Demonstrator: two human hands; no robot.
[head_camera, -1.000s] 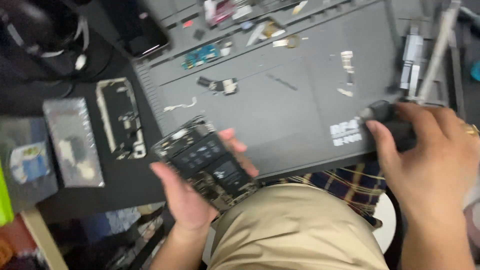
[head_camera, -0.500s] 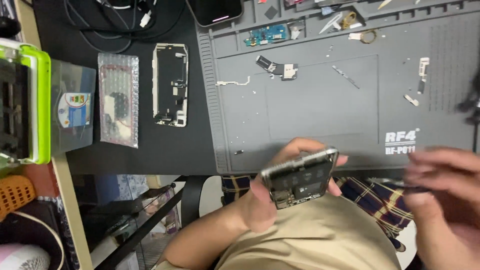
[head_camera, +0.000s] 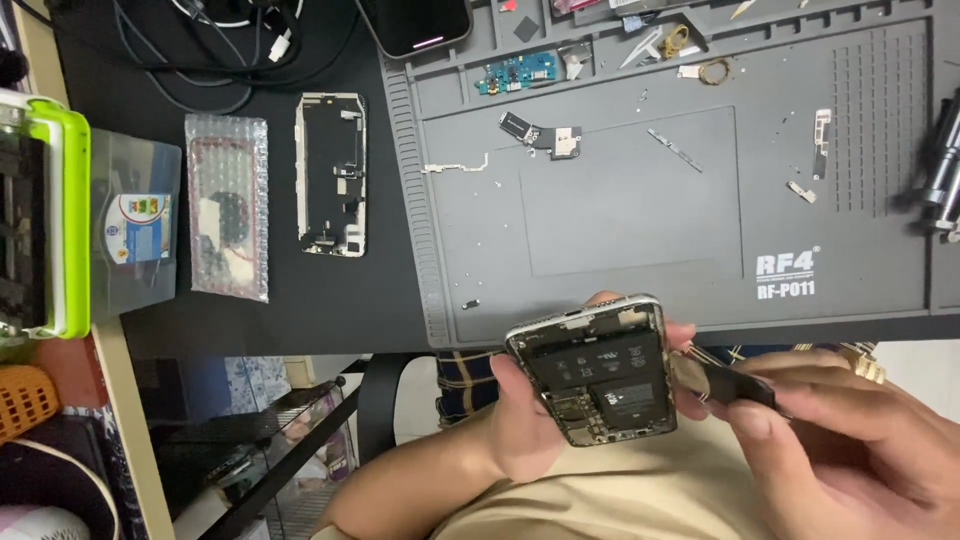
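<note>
Bubble-wrap pouch: one clear rectangular bubble-wrap pouch lies flat on the black desk, just left of a bare phone frame.
Labelled box: one grey translucent plastic box with a small blue-and-white sticker, between the pouch and a lime-green case.
Mat marking: white lettering sits at the lower right of the grey silicone work mat.
Opened phone: one silver-edged opened smartphone body, internals up, held over the lap, just below the mat's near edge.
Left hand: left hand wraps the phone from beneath, thumb on its left edge, fingertips curled over the right edge.
Right hand: right hand, fingers pressed together, pinches a flat black tool whose tip touches the phone's right side.
Count: phones or frames, three, including a dark-screened phone at the top; loose small parts on the mat, several, too small to count.
</note>
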